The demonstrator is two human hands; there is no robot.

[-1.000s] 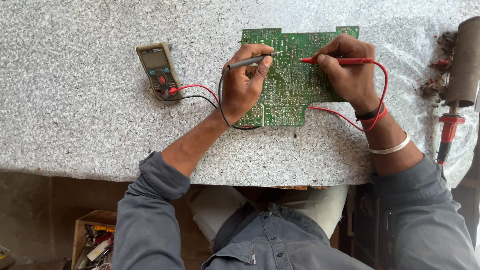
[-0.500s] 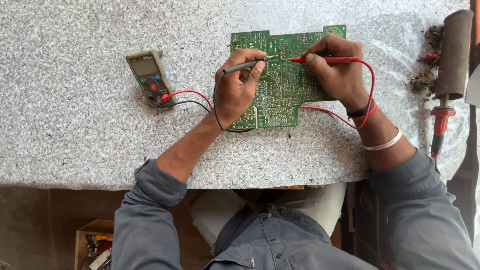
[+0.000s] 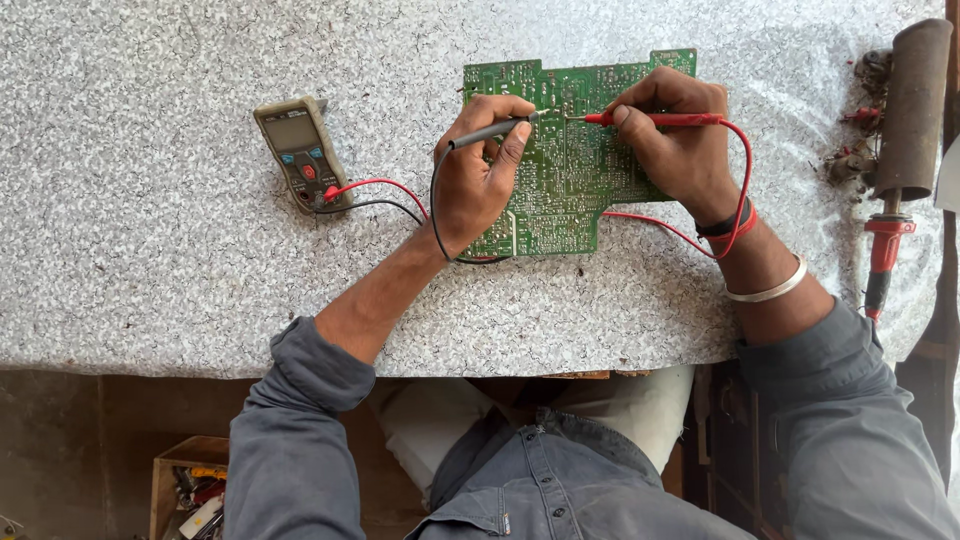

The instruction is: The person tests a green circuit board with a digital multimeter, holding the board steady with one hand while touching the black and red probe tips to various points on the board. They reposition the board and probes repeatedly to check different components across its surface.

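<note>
Mid-frame, the left hand (image 3: 480, 180) is pinching a slim black test probe (image 3: 490, 132) and the right hand (image 3: 680, 140) a red test probe (image 3: 655, 119), tips seemingly touching the flat green circuit board (image 3: 560, 190), pen-style for steadiness, leads trailing to the grey handheld multimeter (image 3: 300, 152) upper left.

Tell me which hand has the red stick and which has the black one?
The right hand holds the red probe; the left hand holds the black probe. Both tips point toward each other over the green circuit board.

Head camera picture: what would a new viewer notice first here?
First, the green circuit board in the upper middle of the speckled table, with both hands on it. The left hand holds a black probe and the right hand a red probe, tips close together. Left of the board lies a multimeter.
</note>
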